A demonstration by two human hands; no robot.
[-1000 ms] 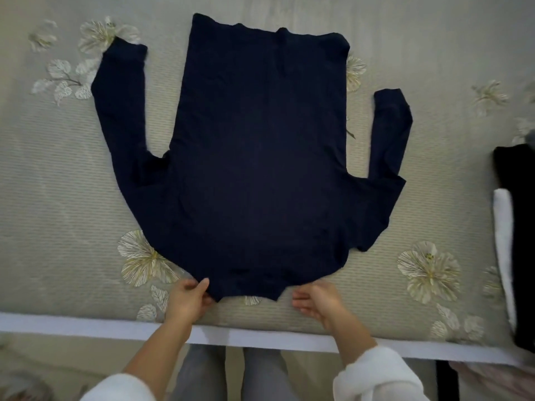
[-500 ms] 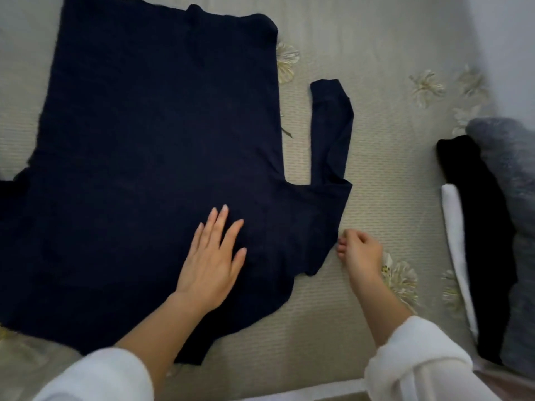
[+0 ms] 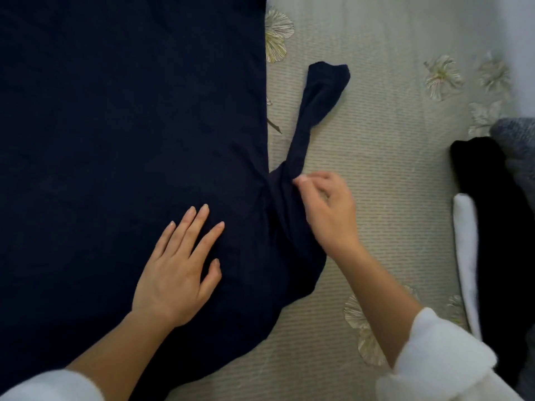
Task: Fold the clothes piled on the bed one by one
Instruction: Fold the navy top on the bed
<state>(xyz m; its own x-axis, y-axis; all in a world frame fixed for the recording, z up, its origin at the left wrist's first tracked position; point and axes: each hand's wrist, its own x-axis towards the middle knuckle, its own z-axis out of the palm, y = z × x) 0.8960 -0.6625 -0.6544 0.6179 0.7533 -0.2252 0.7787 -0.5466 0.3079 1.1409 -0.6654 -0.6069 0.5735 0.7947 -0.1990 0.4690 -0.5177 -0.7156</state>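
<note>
Head view, looking down on the bed (image 3: 376, 169); beige ribbed cover with pale flower prints.

Shirt (image 3: 130, 125): dark navy, long-sleeved, spread flat on the cover, filling the left and centre of the frame. Body's long axis runs near-to-far; the far end is cut off by the top of the frame, so I cannot tell where the hem or the neck lies. The near edge curves off toward the lower left.

Sleeve (image 3: 315, 102): joins the body's right side, then runs up and away from the person, roughly parallel to the body's right edge, with a strip of bare cover between them. Cuff end points away, slightly right. The sleeve is bunched narrow where it meets the body and widens at the cuff.

Left hand (image 3: 176, 273): palm down, fingers spread wide, pressed flat on the shirt body near its right side. It grips nothing.

Right hand (image 3: 327, 209): fingers curled, thumb and fingertips pinched on the gathered sleeve at its base, where the fabric puckers.

White cuffs on both forearms.

Right edge: black garment (image 3: 492, 227) folded long, a white garment (image 3: 466, 256) along its left side, a grey item (image 3: 515, 134) behind. All are well apart from the shirt.
</note>
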